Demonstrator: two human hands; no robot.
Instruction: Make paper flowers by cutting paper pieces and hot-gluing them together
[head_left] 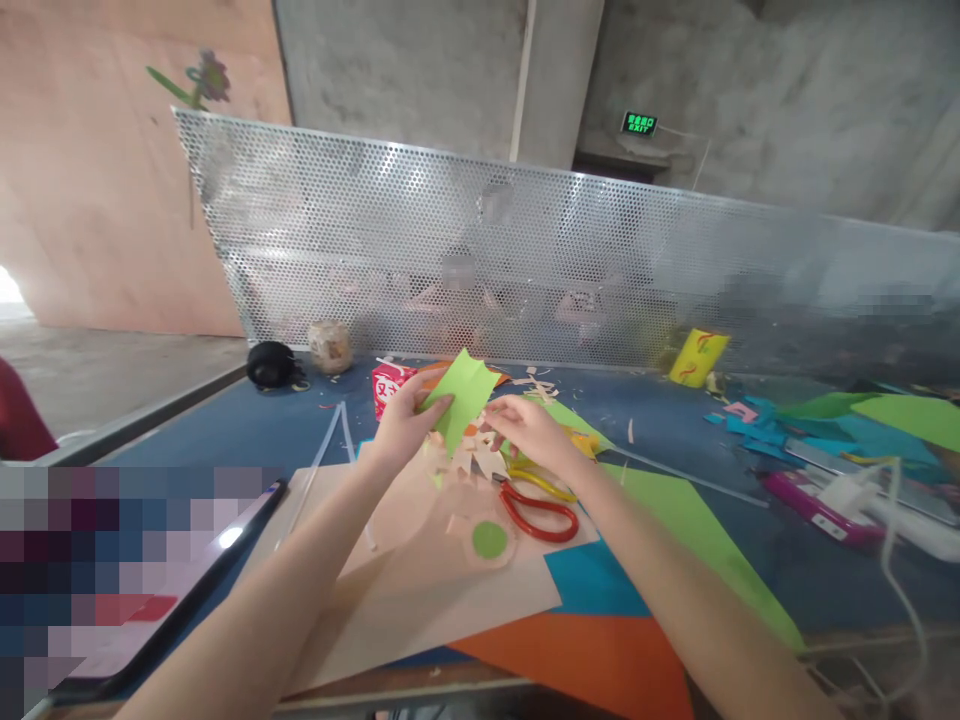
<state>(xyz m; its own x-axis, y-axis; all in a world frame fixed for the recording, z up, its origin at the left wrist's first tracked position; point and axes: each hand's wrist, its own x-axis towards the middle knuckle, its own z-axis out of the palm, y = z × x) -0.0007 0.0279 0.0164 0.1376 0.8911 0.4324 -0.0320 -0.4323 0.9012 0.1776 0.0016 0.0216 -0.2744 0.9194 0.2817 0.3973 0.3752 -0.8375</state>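
Both hands are up over the middle of the bench [232, 440], close to each other but with a small gap between them. Left hand [405, 420] has a tight hold on a piece of bright green paper [466, 390], with the thumb on the near side. Right hand [529, 425] is just beside the paper's right edge, low down. Its fingers are bent in close, but I cannot tell if they pinch something small or touch the green paper.

So the green paper is between the two hands, and the left one is nearer because it has it. The long way of the paper goes on a slant, from top right to bottom left, down toward the bench. Its top edge goes up and down, so it looks bent or folded.

Scissors with a red handle [540, 520] lie below the right hand, nearer to that hand than to the left. A green circle [490, 540] lies on a big pale sheet [390, 610], to the left of the red handle and nearer to the person than the green paper is.
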